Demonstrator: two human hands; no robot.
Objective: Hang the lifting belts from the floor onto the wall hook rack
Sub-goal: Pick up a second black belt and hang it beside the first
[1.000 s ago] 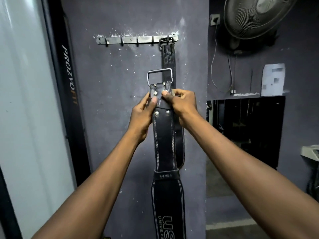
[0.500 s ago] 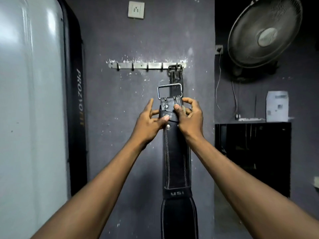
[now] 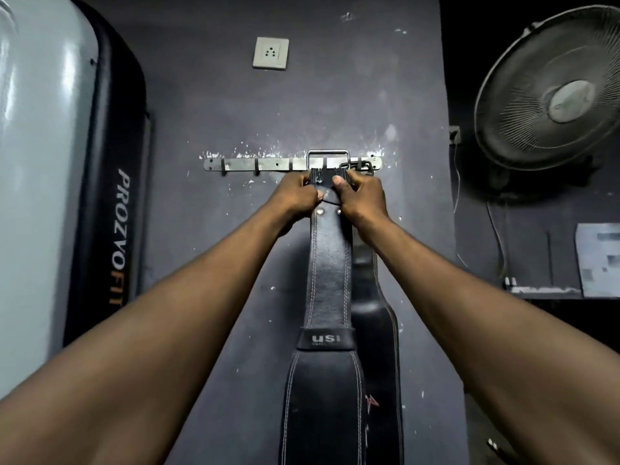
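I have both hands clamped on the belt (image 3: 330, 290) just under its buckle (image 3: 328, 160), left hand (image 3: 297, 194) and right hand (image 3: 362, 196) on either side. The buckle's frame sits against the hook rack (image 3: 241, 164), beside a second belt (image 3: 377, 317) already hung. Next, I judge, is dropping the frame over a hook and letting go.

Dark grey scuffed wall (image 3: 208, 115) w/ white socket (image 3: 270, 53); fan (image 3: 557, 92) far right, grey punchbag (image 3: 50, 156) left.
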